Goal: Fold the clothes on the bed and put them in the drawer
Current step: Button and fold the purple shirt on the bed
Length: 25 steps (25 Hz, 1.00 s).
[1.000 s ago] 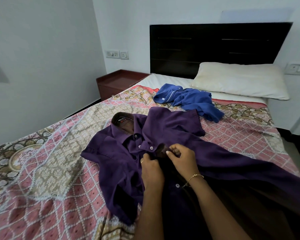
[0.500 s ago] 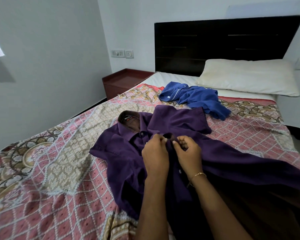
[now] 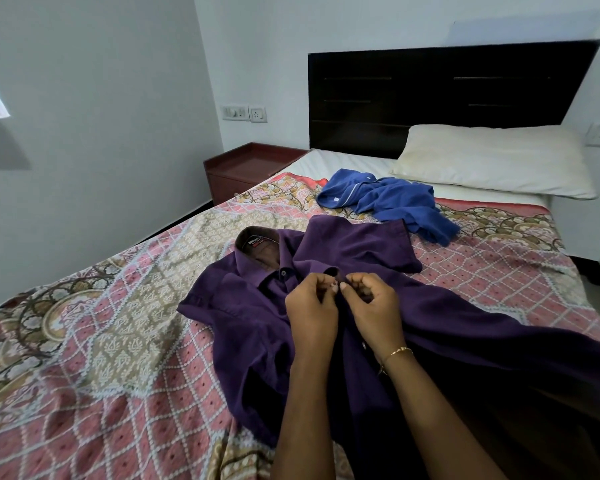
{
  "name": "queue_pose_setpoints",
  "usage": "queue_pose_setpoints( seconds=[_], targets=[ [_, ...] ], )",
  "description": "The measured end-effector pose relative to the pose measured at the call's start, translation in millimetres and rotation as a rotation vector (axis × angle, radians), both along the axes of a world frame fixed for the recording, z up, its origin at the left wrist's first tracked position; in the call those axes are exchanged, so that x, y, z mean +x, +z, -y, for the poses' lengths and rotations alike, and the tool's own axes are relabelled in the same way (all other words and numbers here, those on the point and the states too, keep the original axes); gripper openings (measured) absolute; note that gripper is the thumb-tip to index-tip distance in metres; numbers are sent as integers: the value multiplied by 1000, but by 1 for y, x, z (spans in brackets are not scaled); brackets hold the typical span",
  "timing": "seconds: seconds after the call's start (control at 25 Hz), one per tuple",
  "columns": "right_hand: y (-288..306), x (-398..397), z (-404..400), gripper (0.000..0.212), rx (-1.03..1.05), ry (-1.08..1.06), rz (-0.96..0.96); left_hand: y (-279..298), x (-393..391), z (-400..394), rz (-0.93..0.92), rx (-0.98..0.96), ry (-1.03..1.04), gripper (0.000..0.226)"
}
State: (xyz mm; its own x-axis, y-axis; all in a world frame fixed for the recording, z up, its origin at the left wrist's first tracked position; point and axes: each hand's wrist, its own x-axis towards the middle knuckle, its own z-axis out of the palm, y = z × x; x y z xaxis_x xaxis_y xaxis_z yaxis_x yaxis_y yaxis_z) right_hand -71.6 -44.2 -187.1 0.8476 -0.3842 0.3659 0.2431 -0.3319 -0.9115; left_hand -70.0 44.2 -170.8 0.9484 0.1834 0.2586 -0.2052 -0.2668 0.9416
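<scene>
A purple button-up shirt (image 3: 243, 317) lies spread face up on the patterned bedspread (image 3: 94, 348), collar toward the headboard. My left hand (image 3: 310, 306) and my right hand (image 3: 374, 308) meet over the shirt's front placket just below the collar, and both pinch the fabric there with curled fingers. The button or hole between my fingertips is hidden by my fingers. A crumpled blue garment (image 3: 388, 202) lies farther up the bed, near the pillow (image 3: 492, 157).
A reddish-brown bedside cabinet (image 3: 246, 168) stands left of the dark headboard (image 3: 447, 91). White walls close in on the left and behind. A strip of floor shows along the bed's right side. Wall sockets (image 3: 245, 113) sit above the cabinet.
Both hands have moved up the shirt's placket toward the collar and stay pinched on it. The view has shifted slightly to the left.
</scene>
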Motion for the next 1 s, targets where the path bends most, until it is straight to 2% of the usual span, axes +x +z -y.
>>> queue_pose_setpoints(
  seconds=[0.12, 0.28, 0.44, 0.52, 0.64, 0.8, 1.0],
  targets=[
    [2, 3, 1, 9, -128, -8, 32, 0, -1, -2, 14, -43, 27, 22],
    [2, 5, 2, 10, -177, -10, 60, -1, 2, -1, 20, 3, 27, 10],
    [2, 1, 0, 7, -56, 79, 29, 0, 1, -3, 42, 20, 51, 8],
    [5, -1, 2, 13, 42, 165, -34, -2, 1, -4, 33, -4, 47, 13],
    [9, -1, 5, 20, 170, 250, -94, -4, 3, -6, -23, -126, 3, 23],
    [10, 5, 1, 21, 170, 272, -125, -4, 4, -8, -116, -318, -22, 26],
    [11, 2, -4, 20, 398, 310, -201, -6, 5, -9, -159, -260, 12, 26]
  ],
)
